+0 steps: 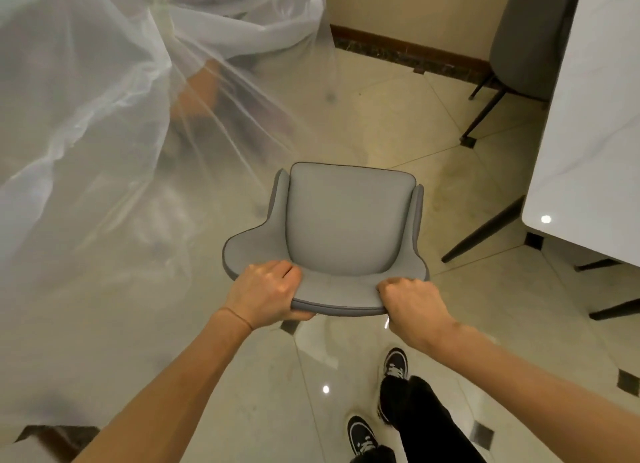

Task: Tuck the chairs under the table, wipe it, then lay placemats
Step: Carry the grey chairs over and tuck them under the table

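Both hands grip the curved backrest top of a grey upholstered chair (346, 227): left hand (266, 291) curled round its left end, right hand (412, 303) round its right end. Right of the right hand stands the white marble-topped table (595, 133).

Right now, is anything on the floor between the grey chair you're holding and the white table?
Nothing visible blocks it. Both hands, left hand and right hand, grip the grey chair by its backrest. Only bare tiled floor lies between it and the white table on the right, apart from the table's own dark leg.
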Tool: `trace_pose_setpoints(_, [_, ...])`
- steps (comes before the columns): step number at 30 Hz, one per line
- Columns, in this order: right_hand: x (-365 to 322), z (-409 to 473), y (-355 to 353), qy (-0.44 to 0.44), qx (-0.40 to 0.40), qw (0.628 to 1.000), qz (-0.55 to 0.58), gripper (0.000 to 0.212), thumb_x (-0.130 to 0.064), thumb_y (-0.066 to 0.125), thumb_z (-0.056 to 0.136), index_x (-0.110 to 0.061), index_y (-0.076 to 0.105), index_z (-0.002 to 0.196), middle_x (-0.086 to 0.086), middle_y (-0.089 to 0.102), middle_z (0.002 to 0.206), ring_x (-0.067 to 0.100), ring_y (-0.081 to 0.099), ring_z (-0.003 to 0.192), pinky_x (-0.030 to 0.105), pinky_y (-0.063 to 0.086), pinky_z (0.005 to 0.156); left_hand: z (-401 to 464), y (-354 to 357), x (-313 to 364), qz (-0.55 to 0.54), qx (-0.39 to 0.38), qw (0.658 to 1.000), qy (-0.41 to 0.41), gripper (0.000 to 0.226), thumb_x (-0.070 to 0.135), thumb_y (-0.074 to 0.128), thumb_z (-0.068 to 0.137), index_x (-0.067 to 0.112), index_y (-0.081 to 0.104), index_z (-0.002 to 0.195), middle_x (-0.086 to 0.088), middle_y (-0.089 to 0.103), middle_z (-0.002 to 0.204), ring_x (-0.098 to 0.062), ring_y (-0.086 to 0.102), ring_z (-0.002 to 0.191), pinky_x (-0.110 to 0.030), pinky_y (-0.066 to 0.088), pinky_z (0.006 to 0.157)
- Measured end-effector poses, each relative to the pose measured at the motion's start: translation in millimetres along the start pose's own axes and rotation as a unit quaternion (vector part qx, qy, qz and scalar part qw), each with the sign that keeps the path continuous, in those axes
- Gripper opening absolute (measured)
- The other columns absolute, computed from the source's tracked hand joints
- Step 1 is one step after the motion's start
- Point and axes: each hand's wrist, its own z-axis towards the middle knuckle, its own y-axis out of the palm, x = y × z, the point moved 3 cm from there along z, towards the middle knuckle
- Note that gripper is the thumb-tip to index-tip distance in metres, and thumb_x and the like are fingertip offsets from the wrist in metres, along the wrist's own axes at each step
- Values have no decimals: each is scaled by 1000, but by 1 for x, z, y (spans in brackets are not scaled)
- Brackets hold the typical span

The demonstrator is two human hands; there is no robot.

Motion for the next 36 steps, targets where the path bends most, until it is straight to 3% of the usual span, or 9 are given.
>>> trace_pose_setpoints(7, [-22,32,-23,-12,-33,999,35,17,-7,55,85,-17,55,98,3,62,104,24,62,96,31,38,67,6,-10,-45,-11,-58,998,-23,67,75,52,73,10,64,84,-7,65,83,-25,63,71,-35,55,63])
trace_pose_setpoints(10, [-30,49,-34,-2,-32,997,64,18,-5,55,80,-19,46,87,4,62,103,25,62,96,30,36,65,13,-11,-68,-5,-88,996,-22,67,76,52,73,11,63,85,-6,65,87,-25,62,75,-36,54,68])
trace_pose_setpoints(14, [-37,62,-34,-10,15,993,117,16,-21,60,79,-20,50,91,1,62,103,23,61,95,31,43,69,16,-13,-85,-16,-107,994,3,64,74,55,72,12,63,86,-5,65,89,-25,63,78,-37,54,71])
trace_pose_setpoints(18, [-40,58,-13,-30,80,970,228,61,-59,61,74,-26,51,125,-7,60,122,14,59,106,28,50,90,17,-4,-83,-31,-55,996,69,63,71,59,75,9,67,82,-6,66,82,-24,64,74,-38,56,90])
trace_pose_setpoints(23, [-55,41,-1,45,170,949,263,55,-45,78,63,-27,64,113,-12,70,106,7,68,90,21,52,80,16,4,-77,-66,10,992,111,60,65,53,88,8,70,75,-7,67,75,-23,64,69,-35,60,76])
trace_pose_setpoints(25, [-56,37,1,75,181,947,254,54,-41,81,62,-26,68,112,-12,71,106,8,69,90,21,51,80,28,7,-79,-69,27,987,146,51,59,68,80,9,67,70,-7,64,69,-22,58,67,-34,59,66])
trace_pose_setpoints(27, [-52,42,-4,127,192,942,245,57,-37,83,60,-25,69,113,-9,72,107,14,71,90,24,54,77,53,11,-90,-74,48,979,186,51,60,67,77,11,60,63,-5,58,62,-22,56,58,-29,52,55])
trace_pose_setpoints(30, [-44,55,-18,184,197,934,235,49,-43,76,69,-24,69,114,-6,73,106,20,71,89,31,57,71,100,9,-103,-89,44,966,238,53,63,55,77,13,56,59,-4,56,56,-21,55,50,-26,43,48])
trace_pose_setpoints(36, [-14,112,-54,227,192,921,252,47,-60,65,81,-32,64,119,-11,69,113,17,65,100,33,53,80,173,24,-148,-58,-6,968,245,58,72,63,70,15,56,59,-1,56,56,-22,56,47,-27,39,42])
